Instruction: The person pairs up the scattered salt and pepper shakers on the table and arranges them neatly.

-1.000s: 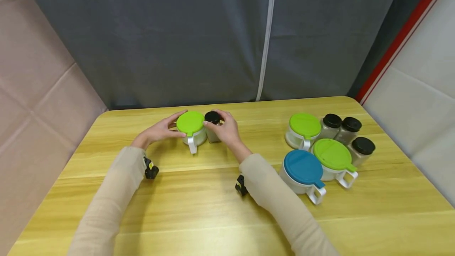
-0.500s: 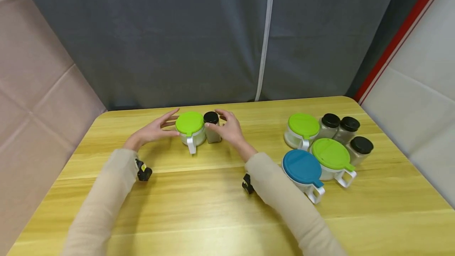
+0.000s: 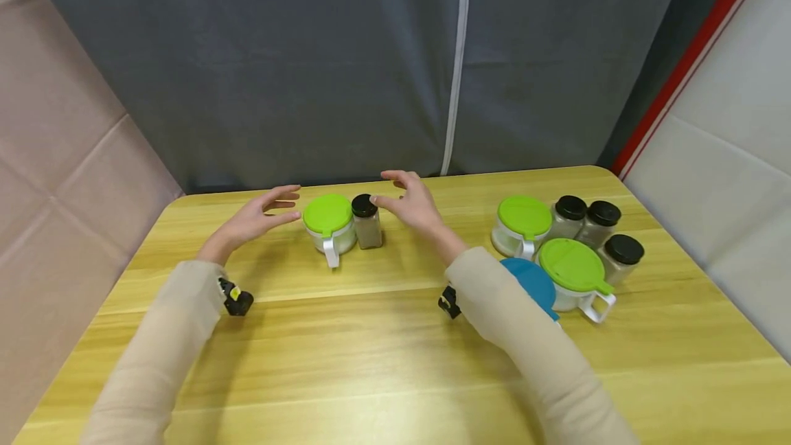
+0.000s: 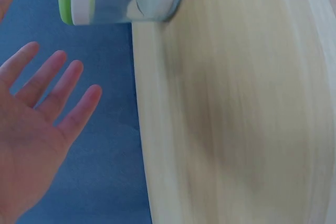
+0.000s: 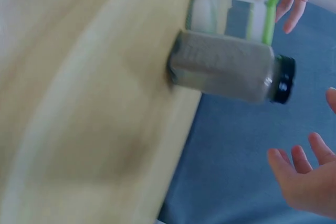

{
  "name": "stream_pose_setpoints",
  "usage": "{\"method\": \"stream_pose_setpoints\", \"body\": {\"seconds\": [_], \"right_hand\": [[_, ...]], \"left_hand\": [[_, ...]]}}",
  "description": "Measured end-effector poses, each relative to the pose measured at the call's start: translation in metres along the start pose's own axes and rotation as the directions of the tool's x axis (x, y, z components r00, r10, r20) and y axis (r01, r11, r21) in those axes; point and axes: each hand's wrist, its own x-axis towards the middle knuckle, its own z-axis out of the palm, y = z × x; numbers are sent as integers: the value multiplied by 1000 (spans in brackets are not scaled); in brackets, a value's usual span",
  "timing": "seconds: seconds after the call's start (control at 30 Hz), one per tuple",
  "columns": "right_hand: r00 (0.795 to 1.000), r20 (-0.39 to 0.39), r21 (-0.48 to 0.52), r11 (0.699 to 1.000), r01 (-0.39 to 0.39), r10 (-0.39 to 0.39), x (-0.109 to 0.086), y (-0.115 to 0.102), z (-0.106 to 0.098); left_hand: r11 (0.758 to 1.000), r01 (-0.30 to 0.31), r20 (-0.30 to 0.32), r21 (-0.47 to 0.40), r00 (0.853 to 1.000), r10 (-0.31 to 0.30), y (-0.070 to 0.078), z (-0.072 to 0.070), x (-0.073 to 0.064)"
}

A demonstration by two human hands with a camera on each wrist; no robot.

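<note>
A seasoning jar with a green lid and white handle (image 3: 327,215) stands on the table's far left half. Close against its right side stands a square shaker bottle with a black cap (image 3: 369,229), filled with something greyish. My left hand (image 3: 252,220) hovers just left of the green-lidded jar, fingers spread and apart from it; the left wrist view shows its open palm (image 4: 39,114). On the other side, my right hand (image 3: 415,206) is by the bottle, thumb near the cap; in the right wrist view that hand (image 5: 310,179) holds nothing and stands apart from the bottle (image 5: 223,66).
On the table's right stand two more green-lidded jars (image 3: 524,218) (image 3: 571,266), a blue-lidded jar (image 3: 531,280) partly behind my right sleeve, and three black-capped bottles (image 3: 621,256). A dark grey curtain (image 3: 309,74) hangs behind the wooden table (image 3: 346,356).
Both hands have drawn away from the jar and bottle, the left hand leftward and the right hand rightward. The jar and bottle stay side by side on the table.
</note>
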Motion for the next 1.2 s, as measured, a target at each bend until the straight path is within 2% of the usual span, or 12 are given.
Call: {"method": "stream_pose_setpoints", "body": {"seconds": [0.27, 0.4, 0.63, 0.93, 1.13, 1.2], "right_hand": [[998, 16, -109, 992, 56, -54, 0, -14, -25], [997, 21, -163, 984, 75, -73, -1, -18, -36], [993, 6, -236, 965, 115, -117, -3, -16, -57], [991, 13, -293, 947, 134, -136, -11, -9, -84], [989, 32, -328, 933, 147, -145, -16, -4, -99], [987, 32, -325, 932, 158, -156, -19, -3, -103]], "left_hand": [[994, -82, -88, 69, 992, 88, 13, 0, 1], [992, -90, -130, 93, 986, 102, 18, 1, 2], [987, -122, -171, 107, 976, 139, 30, 7, 1], [975, -161, -217, 156, 957, 192, 42, 22, 0], [958, -240, -206, 159, 941, 270, 70, 41, -11], [955, -251, -195, 158, 940, 280, 80, 48, -15]]}}
